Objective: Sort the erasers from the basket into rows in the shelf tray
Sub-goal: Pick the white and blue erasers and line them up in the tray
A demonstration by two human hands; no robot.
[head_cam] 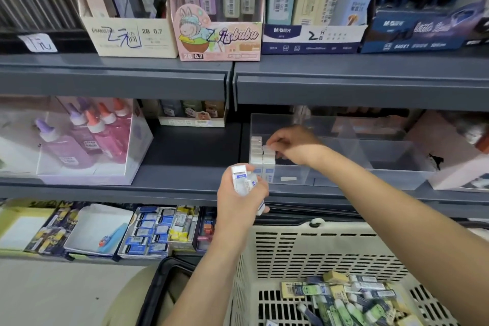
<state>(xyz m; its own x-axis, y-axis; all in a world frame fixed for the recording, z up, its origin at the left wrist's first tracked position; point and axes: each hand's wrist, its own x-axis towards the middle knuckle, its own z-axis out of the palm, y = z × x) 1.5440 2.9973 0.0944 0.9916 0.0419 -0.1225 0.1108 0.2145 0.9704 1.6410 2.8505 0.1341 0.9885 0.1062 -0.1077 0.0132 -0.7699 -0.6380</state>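
Closest to us, btm right, sits the cream slotted basket (317, 251), w/ loose erasers (352, 296) piled in its far corner: green, yellow and dark-blue sleeves, all jumbled.

Just above the basket rim we have our L hand (239, 201), raised in front of the shelf edge (185, 185). Its fingers are curled round a bunch of erasers (242, 178), white w/ blue print. Some stick out the top of the fist and one pokes out below.

Our R hand (293, 144) reaches over the front wall into the clear tray (383, 151) on the middle shelf. Fingers are bent down and bunched, w/ thumb underneath, pinching a white eraser (268, 146) at the back end of the 2nd row.

Two short rows (260, 157) of white erasers stand upright in the tray's left front corner, touching each other and the left wall. Rest of the tray floor shows bare except a small white scrap near the front.

Left of the tray, well apart, a clear box holds glue bottles (87, 135), pink and purple. Top shelf carries pencil-lead boxes (132, 34), marked 2B 0.7. Bottom shelf has an open box of blue-sleeved erasers (148, 235).
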